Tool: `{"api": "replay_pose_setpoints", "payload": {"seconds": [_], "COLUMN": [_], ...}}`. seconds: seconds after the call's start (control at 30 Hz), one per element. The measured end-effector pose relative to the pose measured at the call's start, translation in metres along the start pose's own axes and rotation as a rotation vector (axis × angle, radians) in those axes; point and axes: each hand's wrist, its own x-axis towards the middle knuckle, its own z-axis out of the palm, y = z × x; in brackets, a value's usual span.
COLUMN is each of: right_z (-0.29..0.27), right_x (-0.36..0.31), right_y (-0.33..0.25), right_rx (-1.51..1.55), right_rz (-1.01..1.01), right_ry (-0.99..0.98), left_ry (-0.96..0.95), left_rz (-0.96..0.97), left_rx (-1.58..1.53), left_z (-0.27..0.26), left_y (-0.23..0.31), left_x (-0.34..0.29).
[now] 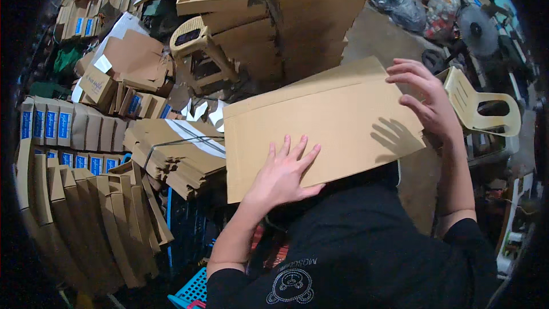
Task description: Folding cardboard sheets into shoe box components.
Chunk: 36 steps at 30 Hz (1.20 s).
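Note:
A flat tan cardboard sheet [326, 120] lies in front of me over my lap, with a crease running along its far edge. My left hand [283, 173] rests flat on its near left part, fingers spread. Beyond the sheet's right end, my right hand [420, 97] is raised with its fingers apart and slightly bent. It casts a shadow on the cardboard and grips nothing that I can see. Left of the sheet sits a stack of flat cardboard [177, 143] with a dark cord across it.
Folded boxes with blue labels [51, 123] and upright cardboard pieces [86, 212] crowd the left. A beige stool [203, 51] and tall cardboard stacks [317, 17] stand ahead. At right are a cream plastic chair [466, 100] and a fan [479, 30]. A blue basket [191, 292] is below.

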Motion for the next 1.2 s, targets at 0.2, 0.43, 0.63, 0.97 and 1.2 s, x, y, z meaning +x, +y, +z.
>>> {"api": "replay_pose_setpoints", "payload": {"seconds": [0.2, 0.43, 0.63, 0.97, 1.2], "right_z": [-0.070, -0.057, 0.014, 0.067, 0.073], "right_x": [0.000, -0.008, -0.008, -0.061, -0.097], "right_y": [-0.024, -0.017, 0.028, 0.027, 0.044], "right_rx": [-0.155, -0.466, -0.356, -0.236, -0.251], "right_rz": [-0.283, -0.330, -0.294, -0.368, -0.098], "right_ry": [0.487, 0.703, 0.512, 0.273, -0.055], "left_ry": [0.383, 1.313, 1.250, 0.584, 0.175], "left_rz": [0.125, -0.082, 0.006, -0.291, -0.457], "left_rx": [0.010, -0.162, -1.326, -1.473, -0.792], "left_z": [-0.047, -0.059, -0.084, 0.003, -0.011], "left_y": [-0.007, -0.084, -0.068, -0.059, -0.064], "left_x": [-0.020, -0.091, -0.070, 0.001, 0.001]}}
